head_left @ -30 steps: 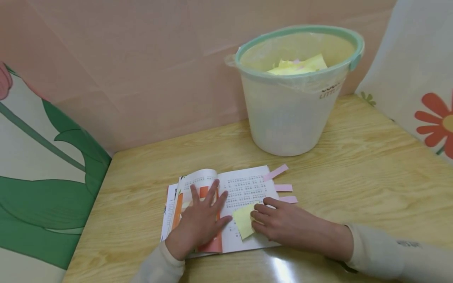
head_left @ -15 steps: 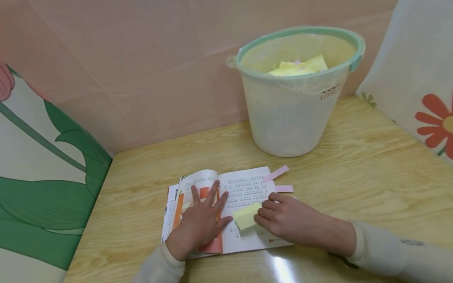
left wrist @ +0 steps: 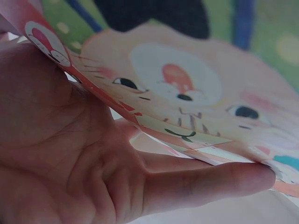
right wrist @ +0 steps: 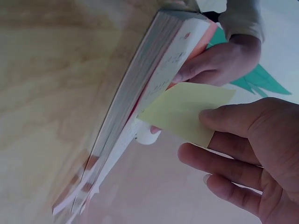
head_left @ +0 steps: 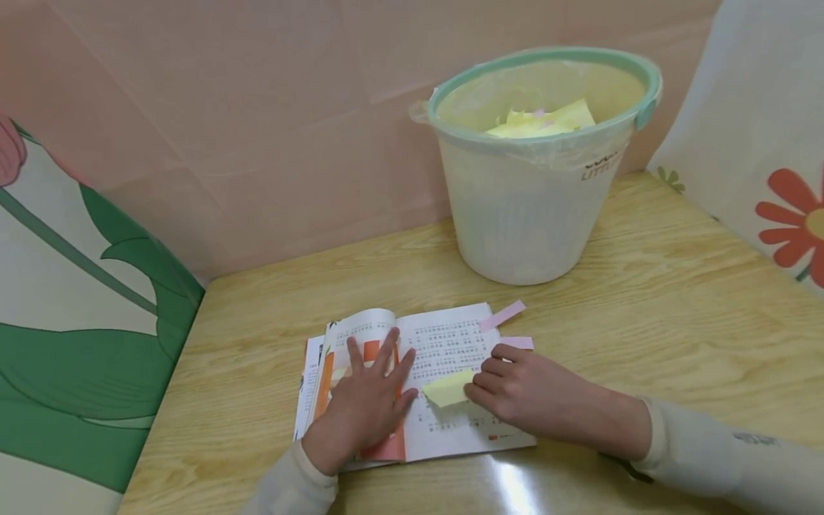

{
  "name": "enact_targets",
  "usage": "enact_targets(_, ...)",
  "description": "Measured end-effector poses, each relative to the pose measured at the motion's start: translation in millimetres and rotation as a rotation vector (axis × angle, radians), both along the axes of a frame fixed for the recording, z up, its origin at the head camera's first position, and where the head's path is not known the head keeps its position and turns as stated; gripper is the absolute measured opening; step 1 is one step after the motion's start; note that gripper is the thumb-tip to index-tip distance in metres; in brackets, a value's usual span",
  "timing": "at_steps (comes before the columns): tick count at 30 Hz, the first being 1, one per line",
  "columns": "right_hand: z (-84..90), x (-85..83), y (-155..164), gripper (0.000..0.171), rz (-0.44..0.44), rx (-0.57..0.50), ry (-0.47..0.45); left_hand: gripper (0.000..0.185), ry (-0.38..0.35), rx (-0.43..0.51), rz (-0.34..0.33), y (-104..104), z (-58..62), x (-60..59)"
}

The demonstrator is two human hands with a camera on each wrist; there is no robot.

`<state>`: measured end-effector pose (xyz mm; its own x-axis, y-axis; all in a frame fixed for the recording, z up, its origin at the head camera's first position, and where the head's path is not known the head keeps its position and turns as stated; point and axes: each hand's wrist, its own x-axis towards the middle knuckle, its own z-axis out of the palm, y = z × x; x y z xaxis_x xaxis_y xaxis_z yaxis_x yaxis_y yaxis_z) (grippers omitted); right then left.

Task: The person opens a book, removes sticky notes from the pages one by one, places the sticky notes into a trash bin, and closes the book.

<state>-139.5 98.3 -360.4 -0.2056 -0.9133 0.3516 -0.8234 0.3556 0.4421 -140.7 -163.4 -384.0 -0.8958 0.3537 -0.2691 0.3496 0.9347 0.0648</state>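
Leaf-print panel (head_left: 77,372) past left edge of wood-grain tabletop (head_left: 676,300), pink backdrop (head_left: 290,143) behind back edge. Left hand (head_left: 363,400) spread on open book (head_left: 444,343), nearer left edge. Yellow note (head_left: 448,389) over right page, pinched by right hand (head_left: 524,390). Bin (head_left: 524,207) (yellow paper inside) near back-right corner; flower-print panel (head_left: 740,143) along right edge.

Partly covered by the left hand (head_left: 365,402) at seven o'clock is an open book (head_left: 421,429), its print (head_left: 448,343) unreadably small; the end of a yellow note (head_left: 448,390) is hidden by the right hand (head_left: 531,393); a red flower (head_left: 814,223) is cropped at three o'clock.
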Motion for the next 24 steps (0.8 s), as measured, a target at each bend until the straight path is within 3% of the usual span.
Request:
enact_targets(11,7.1,-5.0,6.9,0.021,-0.036,-0.052,-0.127,0.06,0.002,0.001,-0.001,1.3,-0.8,-0.9)
enact_targets(17,9.8,-12.1,10.0,0.019,-0.04,-0.153,-0.143,0.061,0.012,-0.01,-0.013,2.6,0.9,-0.8)
enact_targets(24,9.7,-17.1,10.1,0.022,-0.059,-0.184,-0.147,0.061,0.015,-0.011,-0.007,-0.2,0.2,-0.1)
